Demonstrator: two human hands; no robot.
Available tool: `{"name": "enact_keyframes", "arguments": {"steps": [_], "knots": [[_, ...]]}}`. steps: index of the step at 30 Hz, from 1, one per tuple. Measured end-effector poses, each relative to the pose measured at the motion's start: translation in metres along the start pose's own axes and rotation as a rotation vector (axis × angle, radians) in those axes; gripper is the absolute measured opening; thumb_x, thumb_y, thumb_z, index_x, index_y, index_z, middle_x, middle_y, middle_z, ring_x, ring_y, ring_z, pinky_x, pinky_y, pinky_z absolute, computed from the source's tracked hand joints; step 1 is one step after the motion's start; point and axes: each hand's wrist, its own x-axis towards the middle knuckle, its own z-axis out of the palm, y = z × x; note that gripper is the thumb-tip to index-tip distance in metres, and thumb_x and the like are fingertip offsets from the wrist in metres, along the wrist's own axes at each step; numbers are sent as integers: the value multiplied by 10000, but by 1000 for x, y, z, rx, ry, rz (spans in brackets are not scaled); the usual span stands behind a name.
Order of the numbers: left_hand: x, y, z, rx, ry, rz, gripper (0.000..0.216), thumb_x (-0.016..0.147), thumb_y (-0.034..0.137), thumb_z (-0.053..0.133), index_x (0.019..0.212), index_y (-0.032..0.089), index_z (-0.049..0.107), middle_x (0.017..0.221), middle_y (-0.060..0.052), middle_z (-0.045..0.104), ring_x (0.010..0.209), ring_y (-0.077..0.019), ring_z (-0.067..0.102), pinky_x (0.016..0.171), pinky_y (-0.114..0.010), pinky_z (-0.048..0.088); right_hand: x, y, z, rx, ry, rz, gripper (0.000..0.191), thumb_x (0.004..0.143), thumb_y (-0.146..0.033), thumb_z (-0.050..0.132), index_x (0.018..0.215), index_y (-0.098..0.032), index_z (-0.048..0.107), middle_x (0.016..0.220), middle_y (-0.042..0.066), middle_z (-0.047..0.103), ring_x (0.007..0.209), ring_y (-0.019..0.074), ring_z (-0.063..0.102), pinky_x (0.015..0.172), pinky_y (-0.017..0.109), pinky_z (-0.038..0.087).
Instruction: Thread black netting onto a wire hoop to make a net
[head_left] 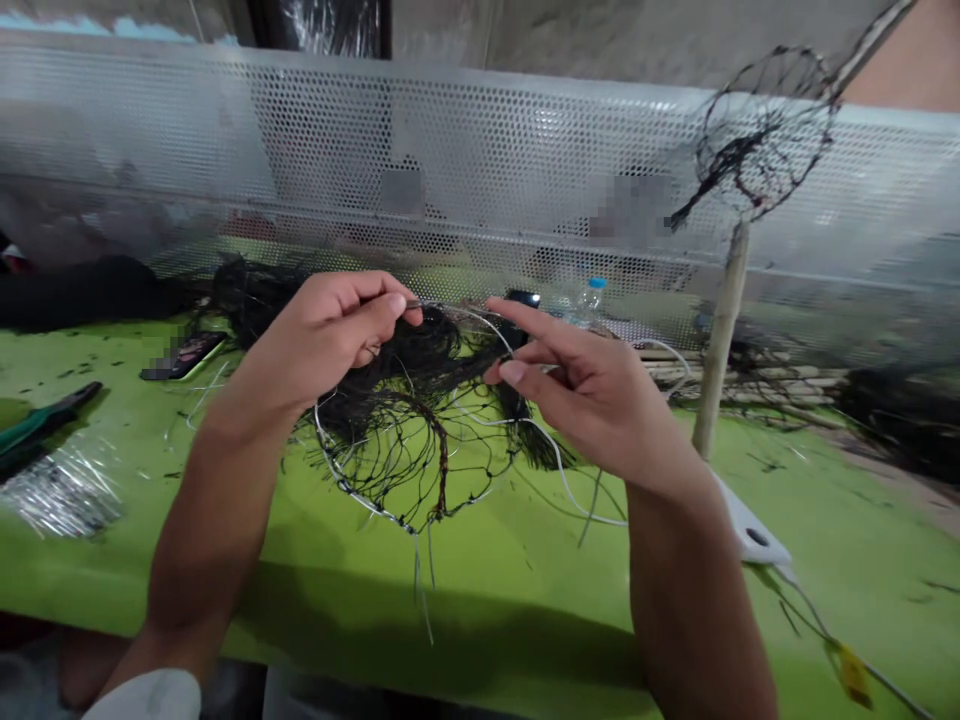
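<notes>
Netting (409, 385) of black thread, strung on a wire hoop (341, 483), is held just above the green worktop (525, 600), the left hand (330, 335) pinching the hoop's upper rim, the half-open right hand (592, 395) nipping strands between thumb and fingers.

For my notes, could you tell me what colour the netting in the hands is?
The netting is black; head view.
</notes>
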Motion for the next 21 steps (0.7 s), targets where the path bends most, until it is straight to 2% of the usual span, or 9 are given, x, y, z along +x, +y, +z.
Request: {"name": "enact_keyframes", "arguments": {"steps": [4, 6, 8, 10, 13, 15, 17, 19, 21], "knots": [[1, -4, 7, 25, 48, 45, 198, 987, 256, 573, 906, 168, 732, 634, 21, 397, 527, -75, 329, 452, -201, 245, 2, 1, 5, -57, 80, 1, 511, 1008, -247, 604, 1517, -278, 578, 704, -23, 657, 484, 90, 269, 434, 249, 273], [1, -7, 7, 42, 48, 38, 200, 994, 262, 554, 910, 176, 713, 644, 21, 403, 535, -86, 334, 455, -212, 245, 1, 2, 5, -132, 129, -7, 485, 1018, -247, 577, 1502, -279, 600, 644, -33, 572, 491, 99, 270, 450, 256, 260], [3, -8, 8, 106, 6, 20, 189, 990, 239, 528, 896, 182, 682, 686, 12, 460, 551, -91, 354, 479, -225, 271, 0, 3, 3, -189, 104, -10, 481, 1027, -247, 551, 1504, -288, 599, 598, -45, 456, 496, 106, 258, 459, 257, 238], [5, -10, 8, 250, -86, 44, 188, 985, 222, 509, 878, 186, 659, 792, -9, 560, 622, -101, 436, 558, -244, 348, -1, 2, 0, -210, 24, -19, 481, 1034, -229, 523, 1505, -286, 598, 577, -56, 353, 503, 109, 232, 467, 254, 228], [8, -12, 12, 474, -234, 149, 257, 1028, 301, 469, 909, 195, 671, 947, -27, 663, 833, -147, 573, 769, -296, 438, -2, 0, -5, -233, -59, -42, 469, 1026, -186, 517, 1479, -244, 628, 572, -63, 302, 519, 104, 194, 472, 247, 222], [10, -13, 16, 583, -231, 250, 299, 1052, 354, 453, 949, 203, 691, 999, -34, 701, 950, -182, 597, 898, -342, 436, -1, -1, -9, -234, -64, -52, 460, 1022, -179, 523, 1464, -218, 641, 574, -64, 308, 525, 102, 195, 471, 245, 217], [10, -13, 20, 677, -155, 367, 263, 1047, 357, 495, 983, 208, 701, 1035, -39, 721, 1008, -199, 594, 955, -363, 419, -1, -1, -13, -210, -72, -57, 459, 1021, -186, 525, 1463, -225, 641, 581, -64, 306, 523, 104, 197, 463, 246, 206], [8, -10, 22, 700, -99, 436, 210, 1034, 337, 537, 1006, 209, 701, 992, -31, 726, 939, -182, 606, 883, -328, 440, -2, 0, -16, -181, -99, -64, 454, 1022, -199, 529, 1457, -251, 646, 590, -63, 291, 522, 107, 189, 455, 250, 190], [3, -6, 25, 671, -78, 456, 208, 1039, 329, 538, 992, 208, 701, 876, -11, 714, 779, -146, 603, 740, -285, 444, -3, 0, -18, -158, -121, -78, 452, 1022, -207, 534, 1453, -278, 649, 597, -61, 274, 523, 111, 176, 448, 254, 171]]}}
